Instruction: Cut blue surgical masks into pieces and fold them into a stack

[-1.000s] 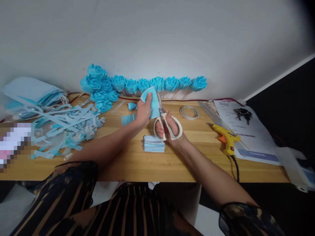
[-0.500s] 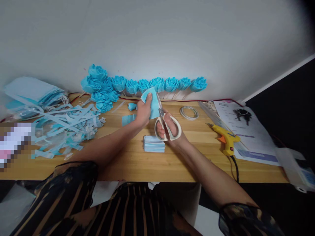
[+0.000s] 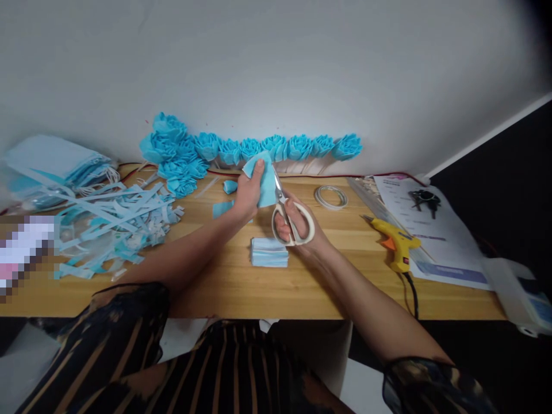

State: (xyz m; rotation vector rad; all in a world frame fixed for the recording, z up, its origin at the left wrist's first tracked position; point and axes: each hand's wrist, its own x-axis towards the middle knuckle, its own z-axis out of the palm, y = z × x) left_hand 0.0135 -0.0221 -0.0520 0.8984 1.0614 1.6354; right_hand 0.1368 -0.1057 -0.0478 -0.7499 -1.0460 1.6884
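Note:
Between the thumb and fingers of my left hand (image 3: 250,190) is a light blue piece of fabric (image 3: 268,187), held upright over the wooden table. My right hand (image 3: 297,221) has its fingers through the cream handles of the scissors (image 3: 280,198). The scissor blades point up along the fabric's right edge. Below my hands lies a stack of folded blue pieces (image 3: 269,253). A flat blue piece (image 3: 222,209) rests partly behind my left wrist, and a small rolled blue piece (image 3: 230,187) sits behind it.
Blue fabric flowers (image 3: 259,148) line the wall. At the left are cut strips (image 3: 116,221) and a pile of masks (image 3: 52,164). To the right are a tape roll (image 3: 330,197), a yellow glue gun (image 3: 399,244), keys (image 3: 425,201) on printed paper (image 3: 448,253) and a plastic container (image 3: 513,293).
The scissors have shifted slightly down and left, and their handles are closer together. My left hand and the fabric have moved slightly left.

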